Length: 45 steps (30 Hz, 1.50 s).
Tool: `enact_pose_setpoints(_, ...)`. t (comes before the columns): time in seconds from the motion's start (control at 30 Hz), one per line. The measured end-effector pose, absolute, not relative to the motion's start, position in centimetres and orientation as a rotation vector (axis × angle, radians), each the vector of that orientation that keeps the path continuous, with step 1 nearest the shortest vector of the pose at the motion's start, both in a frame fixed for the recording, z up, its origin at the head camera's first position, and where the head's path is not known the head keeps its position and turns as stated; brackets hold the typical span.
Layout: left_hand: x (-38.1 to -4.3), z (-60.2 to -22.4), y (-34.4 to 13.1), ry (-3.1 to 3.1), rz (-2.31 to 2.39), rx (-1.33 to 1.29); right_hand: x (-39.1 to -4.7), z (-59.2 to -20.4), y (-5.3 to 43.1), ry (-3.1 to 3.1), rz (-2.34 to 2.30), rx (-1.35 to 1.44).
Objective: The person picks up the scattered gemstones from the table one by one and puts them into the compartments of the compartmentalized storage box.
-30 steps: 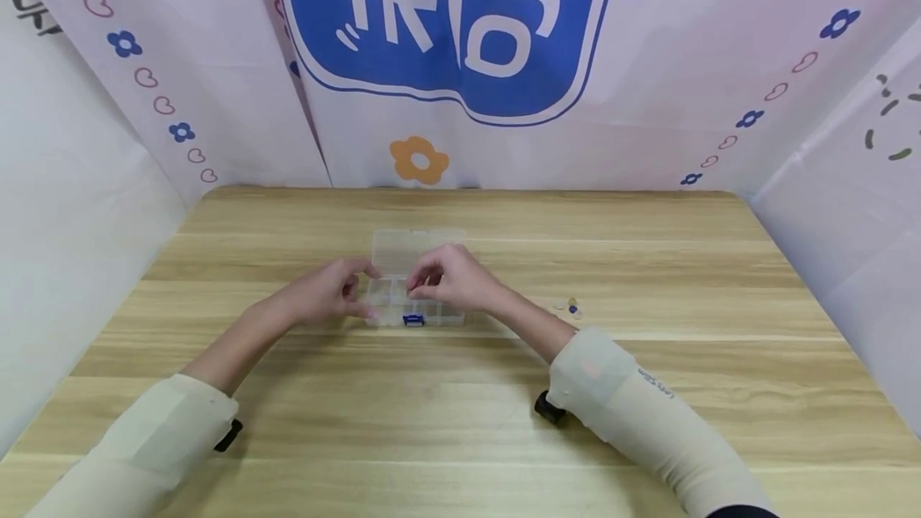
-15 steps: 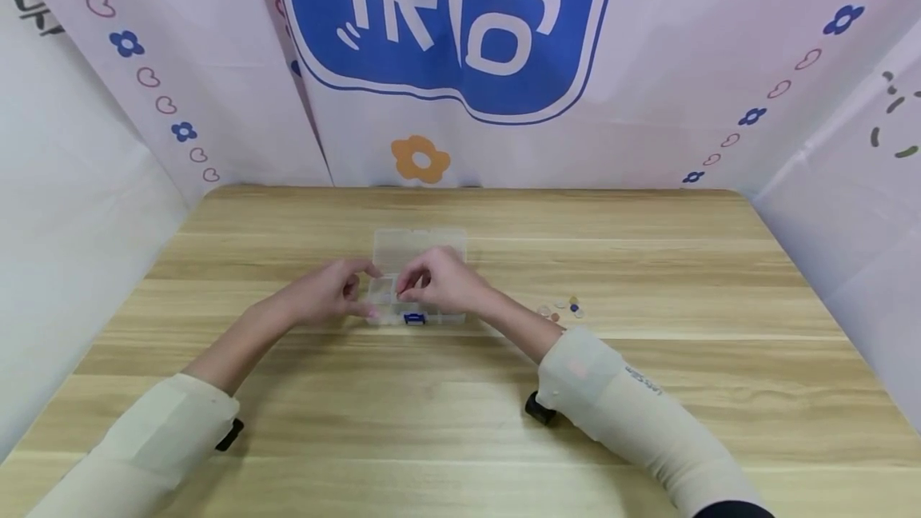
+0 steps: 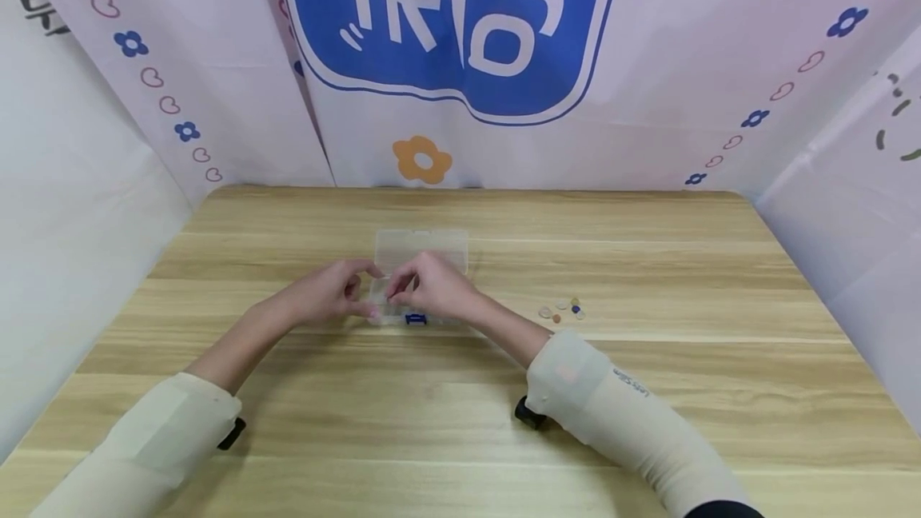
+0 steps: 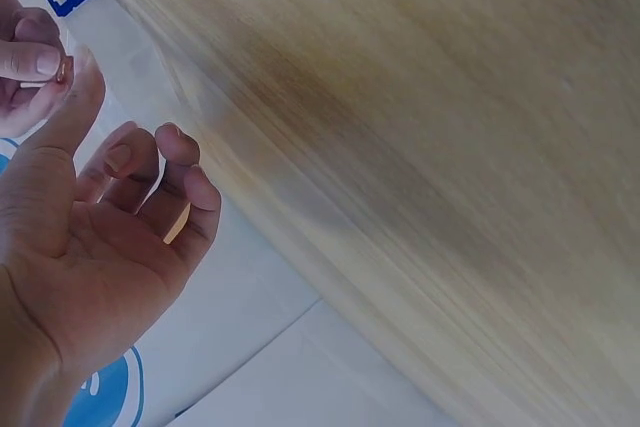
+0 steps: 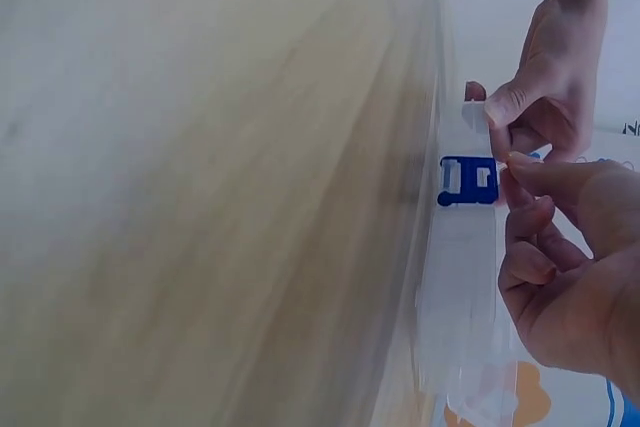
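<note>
A clear plastic compartment box [image 3: 377, 288] lies on the table with its lid [image 3: 449, 245] folded back and a blue latch [image 3: 415, 319] at the front. At the box's left end, my left hand [image 3: 332, 292] holds it between thumb in front and forefinger behind. Over the left compartments, my right hand [image 3: 437, 288] pinches a small reddish-brown piece [image 4: 65, 69] between thumb and fingertip. In the right wrist view, the right fingertips are close above the latch [image 5: 468, 180], and the other fingers are curled. The right hand hides part of the compartments in the head view.
Several small loose pieces lie on the wooden table [image 3: 460, 422] right of the box, among them a blue piece [image 3: 576, 309], a brown piece [image 3: 556, 318] and a clear disc [image 3: 544, 312]. A printed white cloth [image 3: 576, 150] hangs behind the table.
My right hand has shifted left across the box with the small piece in its fingertips. Its forearm has uncovered more loose pieces on the table. The left hand stays in place.
</note>
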<state>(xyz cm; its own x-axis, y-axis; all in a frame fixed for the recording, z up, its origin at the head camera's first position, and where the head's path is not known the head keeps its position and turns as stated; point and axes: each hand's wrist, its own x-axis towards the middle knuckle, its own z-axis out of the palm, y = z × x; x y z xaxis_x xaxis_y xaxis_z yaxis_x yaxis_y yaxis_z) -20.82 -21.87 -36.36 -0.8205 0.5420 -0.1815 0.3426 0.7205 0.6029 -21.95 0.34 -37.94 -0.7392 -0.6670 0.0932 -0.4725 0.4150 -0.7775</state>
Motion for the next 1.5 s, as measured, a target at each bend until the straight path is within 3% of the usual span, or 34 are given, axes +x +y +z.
enact_pose_setpoints(0.33, -20.8, -36.3, -21.9, 2.570, 0.818, 0.689, -21.6, -37.7, -0.9, 2.489, -1.170, -0.891)
enact_pose_setpoints(1.5, -21.0, -36.3, -21.8, 2.571, 0.817, 0.701, -21.5, -37.9, -1.9, 2.514, -1.132, -0.931)
